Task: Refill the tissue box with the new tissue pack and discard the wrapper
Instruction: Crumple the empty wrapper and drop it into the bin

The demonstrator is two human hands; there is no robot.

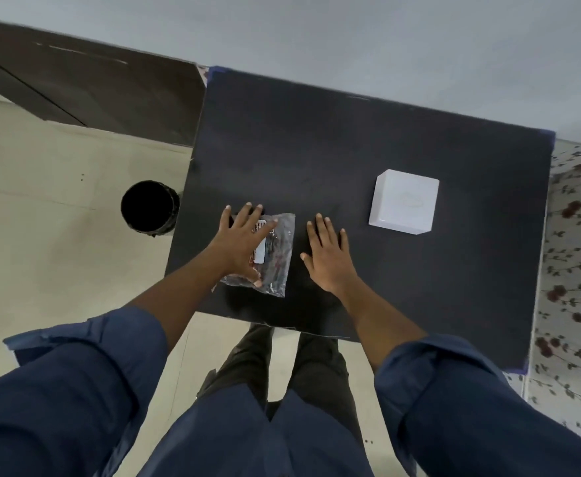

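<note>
A clear plastic wrapper [278, 259] with a white label lies flat on the black table [351, 149] near its front left. My left hand [239, 244] rests on top of the wrapper, fingers spread, not gripping it. Just right of the wrapper, my right hand [327, 256] lies flat on the bare tabletop with fingers apart, holding nothing. A white cube-shaped tissue box [404, 201] stands on the table to the right, well beyond my right hand. Whether the wrapper holds tissues I cannot tell.
A black round bin [149, 206] stands on the pale floor just off the table's left edge. A dark wooden panel [93, 87] runs at the back left. A floral cloth [578, 270] covers the surface right of the table.
</note>
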